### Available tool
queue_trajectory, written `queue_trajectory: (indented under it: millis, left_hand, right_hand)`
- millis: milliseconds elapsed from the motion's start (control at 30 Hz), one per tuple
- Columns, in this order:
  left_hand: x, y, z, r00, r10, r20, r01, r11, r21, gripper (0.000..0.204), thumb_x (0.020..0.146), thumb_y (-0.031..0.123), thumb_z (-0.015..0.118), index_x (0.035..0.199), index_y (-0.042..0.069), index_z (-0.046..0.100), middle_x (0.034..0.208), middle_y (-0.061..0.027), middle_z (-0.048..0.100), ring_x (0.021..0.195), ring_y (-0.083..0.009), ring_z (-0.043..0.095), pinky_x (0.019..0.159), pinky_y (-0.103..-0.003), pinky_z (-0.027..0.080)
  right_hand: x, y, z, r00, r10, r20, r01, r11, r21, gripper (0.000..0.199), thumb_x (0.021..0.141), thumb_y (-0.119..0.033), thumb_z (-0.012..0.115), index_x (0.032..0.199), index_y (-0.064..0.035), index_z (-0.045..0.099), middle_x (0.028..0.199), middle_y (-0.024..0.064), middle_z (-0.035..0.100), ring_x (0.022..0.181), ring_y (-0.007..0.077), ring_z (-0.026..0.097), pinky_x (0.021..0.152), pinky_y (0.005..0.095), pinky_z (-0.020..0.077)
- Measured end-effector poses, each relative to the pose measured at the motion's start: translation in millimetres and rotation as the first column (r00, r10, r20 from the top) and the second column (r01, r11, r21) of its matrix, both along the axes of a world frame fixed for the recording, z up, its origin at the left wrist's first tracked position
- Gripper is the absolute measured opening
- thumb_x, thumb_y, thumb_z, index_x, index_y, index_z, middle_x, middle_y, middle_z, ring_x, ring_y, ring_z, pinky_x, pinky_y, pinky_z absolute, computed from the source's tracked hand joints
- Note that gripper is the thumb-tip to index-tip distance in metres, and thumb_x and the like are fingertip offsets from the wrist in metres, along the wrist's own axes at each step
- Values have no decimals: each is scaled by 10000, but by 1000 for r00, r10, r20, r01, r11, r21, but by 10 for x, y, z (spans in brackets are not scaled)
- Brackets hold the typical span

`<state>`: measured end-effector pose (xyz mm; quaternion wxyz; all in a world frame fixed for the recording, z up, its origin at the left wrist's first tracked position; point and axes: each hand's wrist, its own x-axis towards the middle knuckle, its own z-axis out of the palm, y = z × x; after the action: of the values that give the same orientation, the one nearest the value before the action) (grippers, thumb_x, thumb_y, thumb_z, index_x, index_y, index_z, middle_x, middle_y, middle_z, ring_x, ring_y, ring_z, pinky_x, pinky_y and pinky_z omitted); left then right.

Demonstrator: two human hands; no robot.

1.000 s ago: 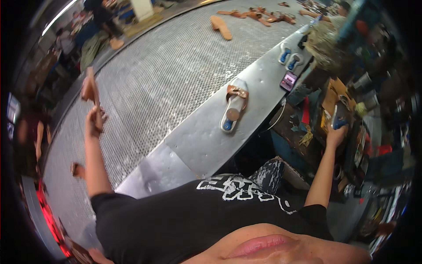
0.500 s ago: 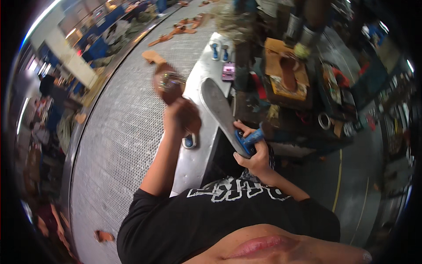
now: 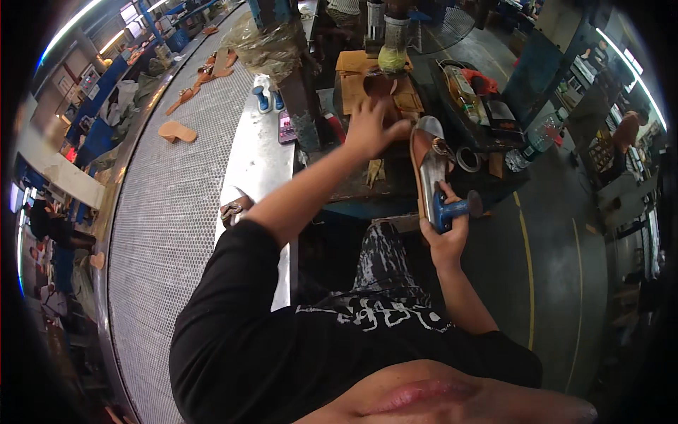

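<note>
My right hand (image 3: 449, 237) is closed round the blue handle of a grey, foot-shaped shoe last (image 3: 436, 174), which points away from me. A brown sandal (image 3: 419, 151) with a shiny ornament on its strap sits on that last. My left hand (image 3: 374, 131) reaches out over the machine with fingers apart, and no object shows in it. Just beyond its fingers lies a brown sole-shaped piece (image 3: 380, 86) on the tan padded block (image 3: 349, 62); the hand partly covers the block.
A mesh conveyor (image 3: 169, 233) with several sandals (image 3: 212, 71) and a tan sole (image 3: 176, 131) runs along the left. Beside it, a metal ledge (image 3: 247, 166) carries blue-handled lasts (image 3: 263, 99), a phone (image 3: 286, 127) and a strapped piece (image 3: 234, 210). A cluttered tray (image 3: 480, 106) stands right.
The brown sandal has passed from my left hand onto the last in my right hand. My left hand has moved right to the machine, and the view has turned right.
</note>
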<state>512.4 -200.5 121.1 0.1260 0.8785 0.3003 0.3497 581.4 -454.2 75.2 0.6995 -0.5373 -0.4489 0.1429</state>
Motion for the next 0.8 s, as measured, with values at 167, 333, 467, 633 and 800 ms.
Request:
queue_trajectory:
  millis: [167,333,467,633,800]
  left_hand:
    - [456,616,-589,979,199,-36,-182,944,275,542,821,386,674,1250,72,569,1313,-231,508,1246,-433,441,1122,-526,269]
    - [-686,140,-282,997,-60,39,63,996,-67,398,687,161,698,1064,39,672,1165,-173,592,1123,-368,551,1011,-460,413]
    - [-1665,-896,-304,939,-103,327,238,883,-405,521,660,12,651,1180,20,628,1199,-165,576,1165,-324,560,1002,-332,432]
    - [-2672,-1776,-241,901,-101,422,278,882,-381,539,713,6,656,1249,55,629,1310,-151,558,1272,-294,506,1065,-405,377]
    - [-3545,-933,120,870,124,476,-203,972,120,404,736,-10,701,1137,-9,652,1145,-156,665,1026,-273,646,915,-380,488]
  right_hand:
    - [-32,181,4,995,-91,43,91,996,4,427,734,-1,730,1074,-36,474,1373,165,529,1308,299,466,1087,408,336]
    - [168,897,172,934,-69,352,108,990,-94,519,731,-61,754,1185,10,511,1270,188,579,1173,308,574,974,381,445]
    - [680,2091,-156,718,-105,688,388,881,-270,640,710,-294,814,1195,-6,510,1126,248,622,1040,442,612,878,485,496]
    - [644,2584,-111,756,-37,654,412,803,-430,719,699,-343,816,1300,-88,513,1215,219,589,1098,382,589,911,461,471]
    - [611,2227,131,781,128,611,65,957,-283,652,704,-384,832,1115,62,591,1095,255,615,1047,389,594,926,456,466]
